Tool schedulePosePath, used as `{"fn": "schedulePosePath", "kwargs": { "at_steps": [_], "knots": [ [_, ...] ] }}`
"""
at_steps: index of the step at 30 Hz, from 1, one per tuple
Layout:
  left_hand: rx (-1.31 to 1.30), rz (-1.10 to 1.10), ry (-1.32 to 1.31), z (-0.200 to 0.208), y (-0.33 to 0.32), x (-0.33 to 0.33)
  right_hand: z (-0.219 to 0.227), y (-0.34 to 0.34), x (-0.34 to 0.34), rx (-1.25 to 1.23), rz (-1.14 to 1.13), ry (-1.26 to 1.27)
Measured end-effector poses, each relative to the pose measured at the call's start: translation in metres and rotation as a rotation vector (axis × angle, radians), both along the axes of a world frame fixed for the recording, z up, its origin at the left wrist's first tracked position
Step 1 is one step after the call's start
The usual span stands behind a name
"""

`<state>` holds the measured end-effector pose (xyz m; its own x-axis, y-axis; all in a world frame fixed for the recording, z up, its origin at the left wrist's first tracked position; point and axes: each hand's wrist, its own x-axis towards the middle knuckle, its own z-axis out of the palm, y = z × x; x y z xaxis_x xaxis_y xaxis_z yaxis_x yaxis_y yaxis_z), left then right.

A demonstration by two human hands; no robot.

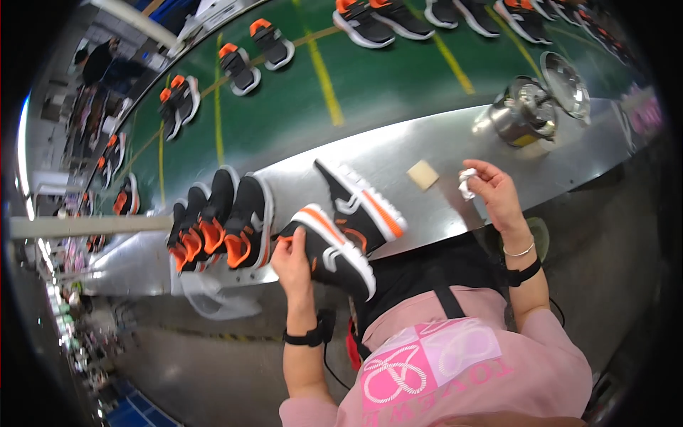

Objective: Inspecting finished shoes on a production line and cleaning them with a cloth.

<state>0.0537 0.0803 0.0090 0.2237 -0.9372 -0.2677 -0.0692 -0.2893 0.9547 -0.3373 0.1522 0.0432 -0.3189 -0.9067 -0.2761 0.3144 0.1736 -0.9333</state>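
Note:
My left hand grips a black sneaker with orange trim and a white sole by its heel end, tilted on its side above the bench's near edge. Just behind it, a matching sneaker lies on its side on the metal bench. My right hand is raised over the bench to the right, its fingers pinching a crumpled white cloth or tissue. A small cream-coloured square pad lies on the bench between the two hands.
Several black and orange sneakers stand in a row left of my left hand. A metal can with a hinged lid stands at the back right. Beyond the bench, a green conveyor belt carries more sneakers. A pale bar juts in from the left.

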Motion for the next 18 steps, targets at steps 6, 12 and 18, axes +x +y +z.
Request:
{"fn": "schedulePosePath", "kwargs": {
  "at_steps": [6,12,18],
  "knots": [
    [0.003,0.011,-0.077,0.0,0.002,0.014,0.03,0.023,-0.029,-0.066,-0.108,0.336],
    [0.011,-0.021,-0.043,-0.009,-0.002,0.016,0.074,0.039,-0.098,-0.278,-0.497,0.795],
    [-0.002,-0.007,-0.128,-0.011,-0.004,0.015,0.115,0.001,-0.14,-0.335,-0.607,1.29]
  ]
}}
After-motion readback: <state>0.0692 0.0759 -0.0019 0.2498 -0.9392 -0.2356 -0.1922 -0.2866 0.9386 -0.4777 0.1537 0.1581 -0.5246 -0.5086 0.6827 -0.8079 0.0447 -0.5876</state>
